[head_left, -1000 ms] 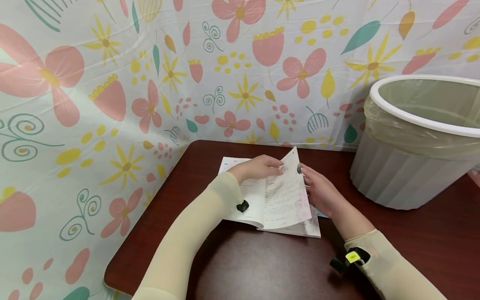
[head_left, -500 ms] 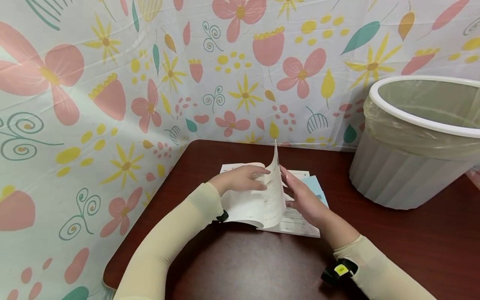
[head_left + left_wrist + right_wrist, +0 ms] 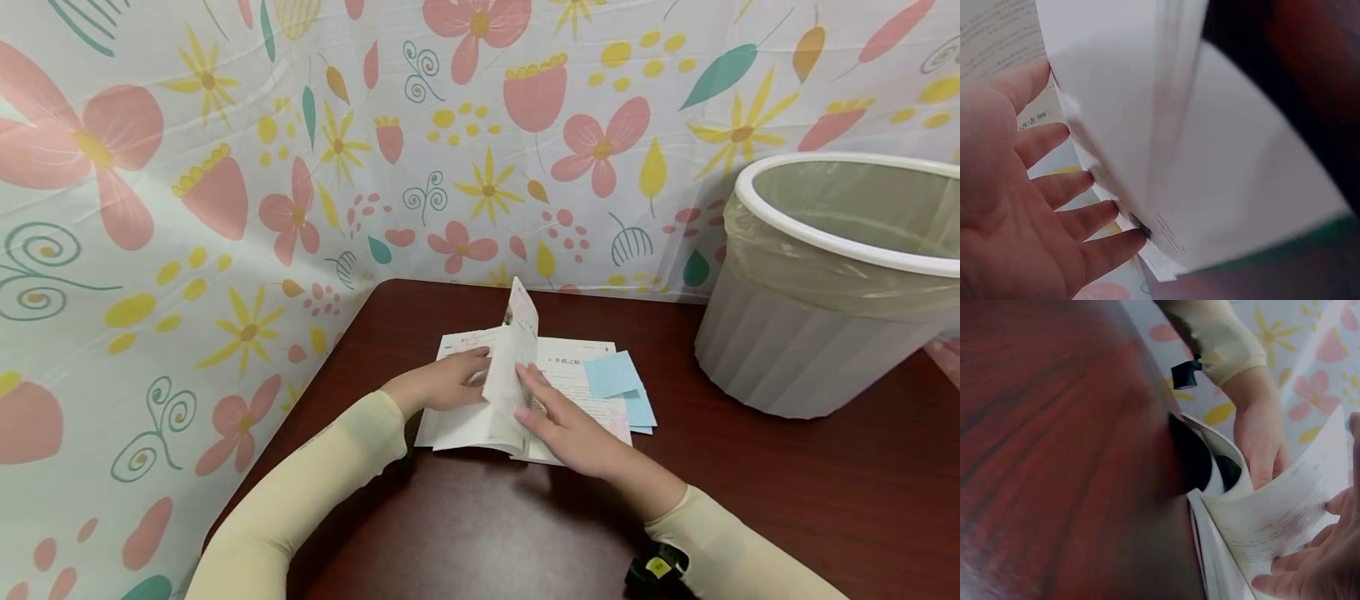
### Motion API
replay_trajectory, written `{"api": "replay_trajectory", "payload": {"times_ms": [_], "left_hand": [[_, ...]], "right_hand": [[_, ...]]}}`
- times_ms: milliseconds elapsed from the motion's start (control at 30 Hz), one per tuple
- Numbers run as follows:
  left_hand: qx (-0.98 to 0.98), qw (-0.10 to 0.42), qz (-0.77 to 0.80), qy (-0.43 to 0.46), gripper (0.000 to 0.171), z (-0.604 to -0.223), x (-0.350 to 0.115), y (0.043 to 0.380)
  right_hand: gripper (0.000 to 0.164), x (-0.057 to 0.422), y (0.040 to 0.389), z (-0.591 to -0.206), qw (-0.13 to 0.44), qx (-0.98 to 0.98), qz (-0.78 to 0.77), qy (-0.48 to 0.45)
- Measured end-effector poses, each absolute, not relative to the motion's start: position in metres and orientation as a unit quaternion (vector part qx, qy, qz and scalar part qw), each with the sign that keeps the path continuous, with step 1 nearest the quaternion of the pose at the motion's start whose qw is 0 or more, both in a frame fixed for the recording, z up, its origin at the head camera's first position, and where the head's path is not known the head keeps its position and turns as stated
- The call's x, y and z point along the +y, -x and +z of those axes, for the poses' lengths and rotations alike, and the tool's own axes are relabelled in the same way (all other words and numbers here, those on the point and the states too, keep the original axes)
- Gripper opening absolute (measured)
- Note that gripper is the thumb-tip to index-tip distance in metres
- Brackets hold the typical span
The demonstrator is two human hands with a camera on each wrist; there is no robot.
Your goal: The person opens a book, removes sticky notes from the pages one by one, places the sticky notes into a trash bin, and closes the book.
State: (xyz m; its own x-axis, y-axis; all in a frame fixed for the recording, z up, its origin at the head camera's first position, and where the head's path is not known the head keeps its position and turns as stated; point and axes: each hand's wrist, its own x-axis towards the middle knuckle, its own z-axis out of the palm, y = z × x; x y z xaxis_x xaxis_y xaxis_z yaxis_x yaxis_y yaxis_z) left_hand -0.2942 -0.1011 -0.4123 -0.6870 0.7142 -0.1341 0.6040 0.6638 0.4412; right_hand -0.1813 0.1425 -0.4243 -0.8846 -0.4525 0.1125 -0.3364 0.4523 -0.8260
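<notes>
An open book [image 3: 573,346] with printed pages lies on the table, and one of its leaves [image 3: 517,358] stands nearly upright in the middle. My right hand [image 3: 573,429] has its fingers extended against the right face of that leaf; the right wrist view shows the fingertips on the printed text [image 3: 1272,519]. On the other side is my left hand [image 3: 442,382], over the left pages. In the left wrist view its spread fingers [image 3: 1063,187] reach to the edge of a white page [image 3: 1110,75]. Pale blue paper slips [image 3: 611,375] lie at the book's right side, one overlapping the right page.
To the right stands a grey bin [image 3: 802,333] with a clear liner and white rim. A floral curtain [image 3: 480,167] hangs behind and left of the dark red table [image 3: 480,517]. Black camera mounts [image 3: 656,571] sit at my wrists.
The leaf has swung from the right side up to near vertical, leaning left. Both hands have shifted left. The right page and blue slips have come into fuller view.
</notes>
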Motion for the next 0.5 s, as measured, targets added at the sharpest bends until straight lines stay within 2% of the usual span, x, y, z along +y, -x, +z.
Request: {"api": "replay_trajectory", "payload": {"times_ms": [300, 500], "left_hand": [[0.884, 0.143, 0.215, -0.389, 0.055, -0.424, -0.128, 0.292], [0.904, 0.154, 0.196, -0.347, 0.062, -0.427, -0.144, 0.292]], "right_hand": [[0.076, 0.134, 0.174, -0.434, 0.073, 0.875, -0.406, 0.254], [0.081, 0.133, 0.172, -0.437, 0.085, 0.887, -0.372, 0.261]]}}
